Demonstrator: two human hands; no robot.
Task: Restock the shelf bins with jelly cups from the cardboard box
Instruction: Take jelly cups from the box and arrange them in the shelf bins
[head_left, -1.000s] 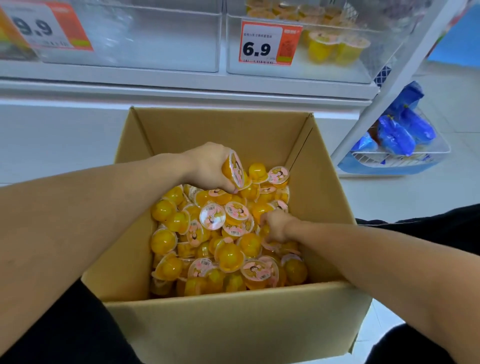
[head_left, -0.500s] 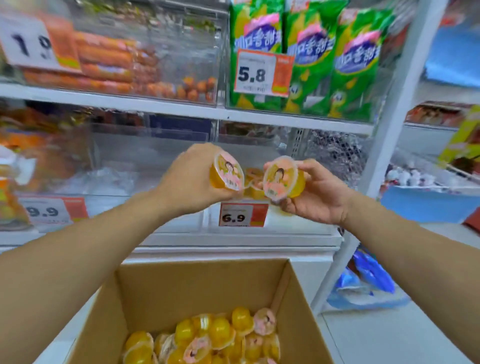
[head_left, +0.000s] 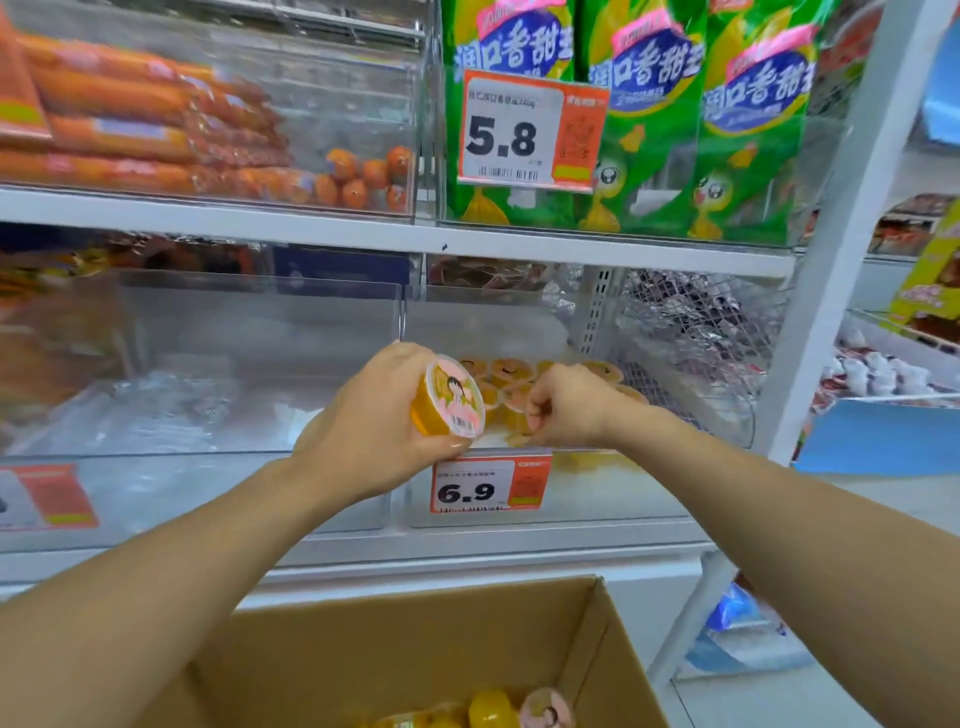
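I see my left hand (head_left: 374, 441) gripping a round yellow jelly cup with a pink printed lid (head_left: 449, 400) in front of the clear plastic shelf bin (head_left: 571, 499). My right hand (head_left: 566, 410) reaches over the bin's rim with fingers curled; I cannot tell whether it holds anything. The brown cardboard box (head_left: 415, 649) sits below both hands.

Single head-worn view, facing forward and slightly down, close to shelf bins (head_left: 519, 312); cardboard box (head_left: 395, 649) at bottom edge
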